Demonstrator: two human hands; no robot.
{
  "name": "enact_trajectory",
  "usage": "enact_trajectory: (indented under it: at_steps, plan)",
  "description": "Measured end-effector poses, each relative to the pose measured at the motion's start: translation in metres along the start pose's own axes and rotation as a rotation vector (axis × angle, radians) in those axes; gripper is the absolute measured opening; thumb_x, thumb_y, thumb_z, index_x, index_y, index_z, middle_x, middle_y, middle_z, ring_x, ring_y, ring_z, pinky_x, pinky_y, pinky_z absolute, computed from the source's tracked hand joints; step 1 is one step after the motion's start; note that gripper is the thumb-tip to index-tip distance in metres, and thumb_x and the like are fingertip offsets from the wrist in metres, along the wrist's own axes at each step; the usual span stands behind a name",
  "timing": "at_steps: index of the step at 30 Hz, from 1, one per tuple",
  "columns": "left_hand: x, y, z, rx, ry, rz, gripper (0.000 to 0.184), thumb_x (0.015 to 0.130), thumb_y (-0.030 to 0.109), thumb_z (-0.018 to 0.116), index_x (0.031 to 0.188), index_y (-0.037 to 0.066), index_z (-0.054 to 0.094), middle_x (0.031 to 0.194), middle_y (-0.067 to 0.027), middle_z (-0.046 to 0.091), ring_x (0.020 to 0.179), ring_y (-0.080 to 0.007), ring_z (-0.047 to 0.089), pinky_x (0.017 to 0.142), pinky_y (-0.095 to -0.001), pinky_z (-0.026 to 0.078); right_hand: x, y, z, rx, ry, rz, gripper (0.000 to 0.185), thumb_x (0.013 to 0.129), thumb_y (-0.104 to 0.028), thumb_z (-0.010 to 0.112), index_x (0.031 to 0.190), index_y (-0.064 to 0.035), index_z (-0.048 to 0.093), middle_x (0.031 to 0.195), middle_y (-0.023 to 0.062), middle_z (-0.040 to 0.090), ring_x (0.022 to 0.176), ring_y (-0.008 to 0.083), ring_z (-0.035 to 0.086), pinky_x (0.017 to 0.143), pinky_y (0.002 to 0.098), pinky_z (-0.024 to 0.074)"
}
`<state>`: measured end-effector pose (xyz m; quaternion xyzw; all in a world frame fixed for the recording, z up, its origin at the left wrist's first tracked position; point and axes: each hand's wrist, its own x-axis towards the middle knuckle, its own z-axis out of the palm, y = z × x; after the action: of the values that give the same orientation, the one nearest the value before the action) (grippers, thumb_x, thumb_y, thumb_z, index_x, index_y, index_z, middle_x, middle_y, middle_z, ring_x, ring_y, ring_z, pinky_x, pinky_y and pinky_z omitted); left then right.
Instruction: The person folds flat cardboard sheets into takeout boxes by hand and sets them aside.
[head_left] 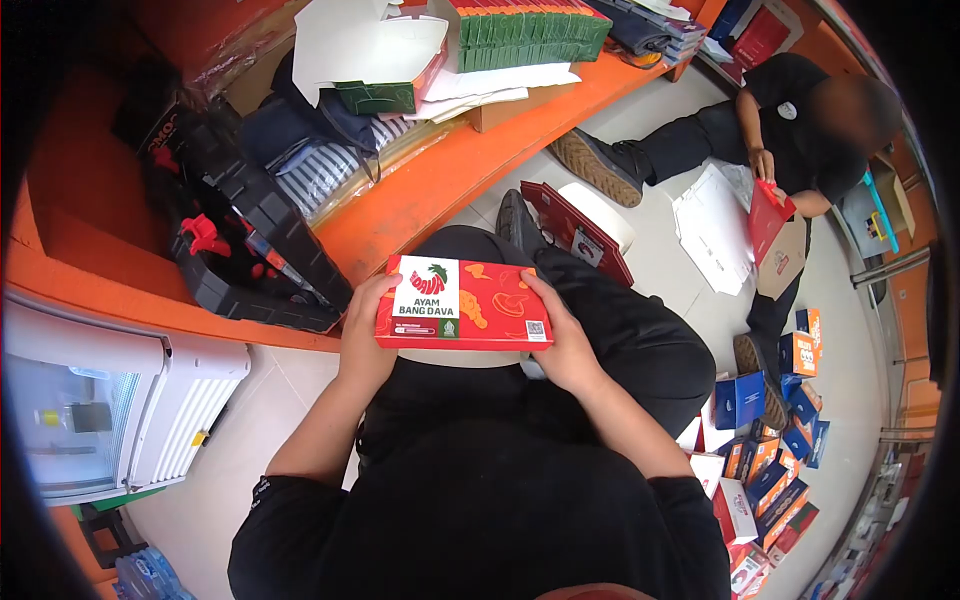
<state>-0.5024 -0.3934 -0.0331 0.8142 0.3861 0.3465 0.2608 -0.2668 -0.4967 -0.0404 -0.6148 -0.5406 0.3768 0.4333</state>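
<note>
Between my two hands is a red food box (490,300) with a white label reading "AYAM BANG DAVA". My left hand (368,325) grips its left end, fingers partly behind it. At the opposite end my right hand (562,335) holds the box by its edge and corner. The box looks folded and closed, its printed top facing me, just above my lap. Past it on the floor stand flat red cartons (580,235) leaning near my shoe.
An orange shelf (440,190) carries a row of green-edged boxes (530,40), an opened box (375,50) and a black toolbox (250,240). A co-worker (800,120) sits on the floor at right, handling a red carton (770,220). Several folded boxes (770,480) lie piled to my right.
</note>
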Motion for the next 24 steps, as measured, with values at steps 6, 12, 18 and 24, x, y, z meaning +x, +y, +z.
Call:
enact_trajectory:
  at_steps: [6,12,18,24]
  plan:
    - [0.0,-0.007,-0.023,-0.476,-0.353,-0.267,0.075,0.065,0.005,0.073,0.129,0.01,0.033,0.13,-0.0163,0.034,0.121,-0.0286,0.038,0.098,-0.0364,0.033,0.001,-0.015,-0.012,0.141,-0.246,-0.044,0.088,0.077,-0.02,0.069,0.141,-0.0081,0.011,0.139,0.0215,0.028,0.129,0.0302,0.031,0.105,0.0342,0.027]
    - [-0.003,-0.02,-0.018,-0.468,-0.364,-0.165,0.07,0.077,0.016,0.065,0.134,0.003,0.026,0.136,-0.0178,0.025,0.13,-0.0292,0.024,0.105,-0.039,0.021,0.005,0.015,0.003,0.281,-0.16,0.033,0.083,0.083,-0.029,0.061,0.142,-0.0051,0.008,0.144,0.0234,0.014,0.135,0.031,0.017,0.108,0.0375,0.0192]
    - [-0.004,-0.015,0.016,-0.534,-0.046,-0.206,0.068,0.078,0.013,0.065,0.134,0.002,0.027,0.129,-0.0176,0.036,0.12,-0.0268,0.039,0.1,-0.0365,0.032,0.009,0.03,0.019,0.075,-0.021,-0.044,0.087,0.083,-0.026,0.062,0.141,-0.0033,0.003,0.145,0.0247,0.01,0.135,0.0331,0.014,0.108,0.0373,0.0185]
    - [0.006,0.011,-0.015,-0.284,-0.155,-0.273,0.065,0.08,0.017,0.065,0.132,0.002,0.03,0.123,-0.0165,0.039,0.114,-0.0242,0.045,0.094,-0.0365,0.037,0.002,0.018,0.021,0.134,-0.006,-0.043,0.09,0.082,-0.025,0.063,0.141,-0.0025,-0.001,0.142,0.0261,0.012,0.132,0.034,0.02,0.107,0.0375,0.0206]
